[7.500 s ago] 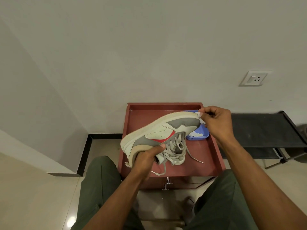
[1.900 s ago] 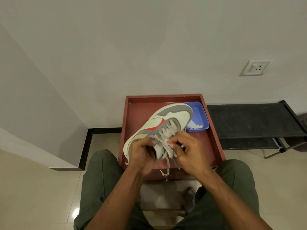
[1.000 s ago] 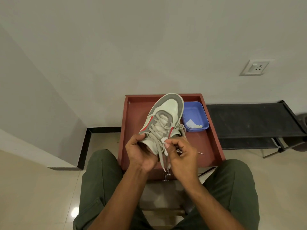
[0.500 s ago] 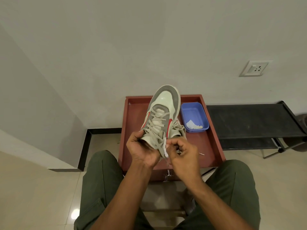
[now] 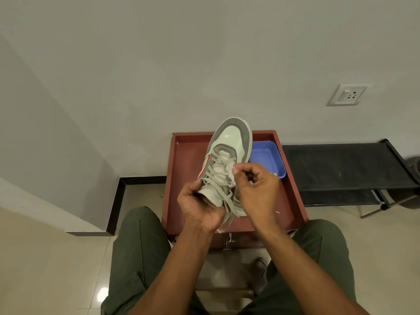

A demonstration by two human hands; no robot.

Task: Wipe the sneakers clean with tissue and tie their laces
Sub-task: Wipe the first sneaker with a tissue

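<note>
Cream-and-grey sneaker (image 5: 229,155) is being held up over the red-brown tray table (image 5: 181,178), toe pointing away toward the wall, laces (image 5: 218,178) hanging loose and untied. Left hand (image 5: 200,208) is gripping the heel end from below, fingers curled round it. Right hand (image 5: 256,189) is pinching a small white tissue (image 5: 231,176) between thumb and fingertips, pressing it on the lace area near the tongue. Blue plastic tub (image 5: 266,155) is sitting on the tray just right of the shoe. Black rack (image 5: 341,167) is standing beside the tray; wall socket (image 5: 346,94) above it.
</note>
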